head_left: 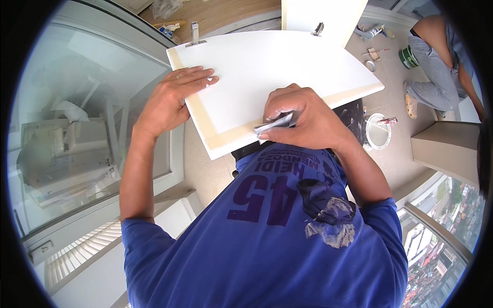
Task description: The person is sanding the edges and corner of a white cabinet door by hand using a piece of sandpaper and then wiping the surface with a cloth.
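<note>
A white panel (246,66) with beige bands along its edges lies in front of me, metal hinges (195,35) fixed at its far side. My left hand (177,92) rests over the panel's left edge, fingers stretched flat on top; its thumb is partly hidden by the edge. White smears mark the fingertips. At the near edge, my right hand (308,115) pinches a folded grey-and-white sheet, apparently sandpaper (275,123), against the beige band. What supports the panel is mostly hidden beneath it.
Behind the panel stands another white board (323,13). To the right are a white bucket (379,131) with a brush across it, a tape roll (370,65), a green pail (408,57) and a crouching person (436,66). A glass door (92,102) borders the left.
</note>
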